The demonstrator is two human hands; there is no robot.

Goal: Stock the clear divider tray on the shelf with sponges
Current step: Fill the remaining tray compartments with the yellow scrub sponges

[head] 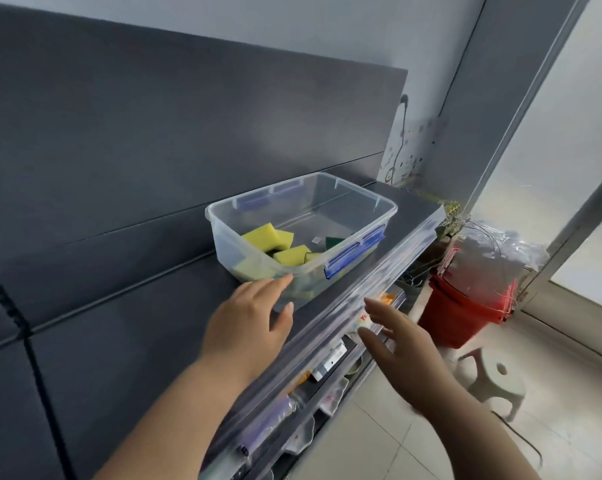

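Observation:
A clear plastic tray (379, 202) with blue side clips stands on the dark shelf (414, 209). Several yellow sponges (265, 237) with green scrub sides lie in its near left end; its far right part holds only a small dark green piece (332, 241). My left hand (251, 317) reaches over the shelf with straight fingers, its fingertips at the tray's near corner, and it holds nothing. My right hand (396, 344) hovers in front of the shelf's clear front strip with fingers spread, and it holds nothing.
A clear price strip (327, 327) runs along the shelf's front edge. Lower shelves (327, 375) below hold packaged goods. On the floor to the right stand stacked red buckets (466, 306) covered with plastic and a small white stool (493, 379). A dark back panel (154, 133) rises behind the shelf.

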